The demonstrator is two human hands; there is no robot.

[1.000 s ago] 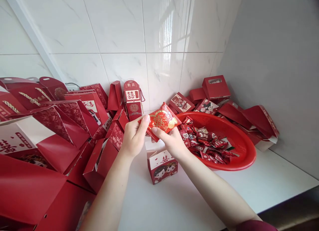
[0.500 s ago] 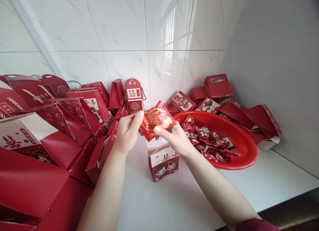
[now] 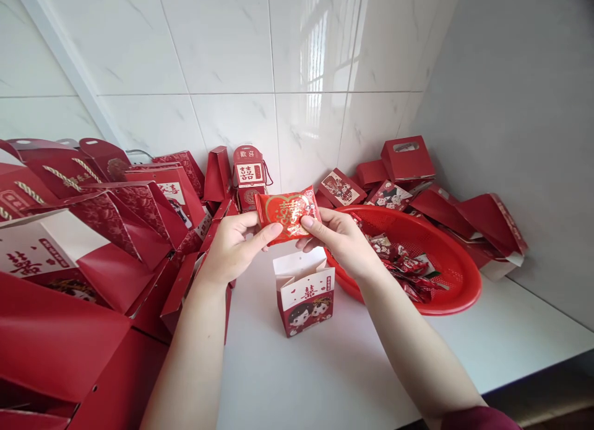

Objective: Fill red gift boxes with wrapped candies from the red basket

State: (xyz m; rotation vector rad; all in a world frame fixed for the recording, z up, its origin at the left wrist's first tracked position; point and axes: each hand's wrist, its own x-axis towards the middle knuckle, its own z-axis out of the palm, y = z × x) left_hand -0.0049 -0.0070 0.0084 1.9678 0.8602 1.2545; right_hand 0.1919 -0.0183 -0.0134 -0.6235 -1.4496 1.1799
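Both hands hold a red foil packet (image 3: 286, 212) with a gold heart and double-happiness print, level above a small open gift box. My left hand (image 3: 232, 244) pinches its left lower edge; my right hand (image 3: 341, 238) grips its right side. The small red and white gift box (image 3: 305, 291), printed with a cartoon couple, stands open on the white counter (image 3: 334, 374) directly below the packet. A red plastic basket (image 3: 452, 263) with several red wrapped candies (image 3: 403, 272) sits just right of my right hand.
Large red gift bags and folded boxes (image 3: 83, 244) crowd the left side. More red boxes (image 3: 407, 159) lie behind the basket against the tiled wall. A tall red box (image 3: 248, 173) stands at the back. The grey wall closes the right side.
The packet has turned from tilted to level and moved left and slightly down, over the small open box. Both hands shifted with it; my right hand now partly covers the basket's rim.
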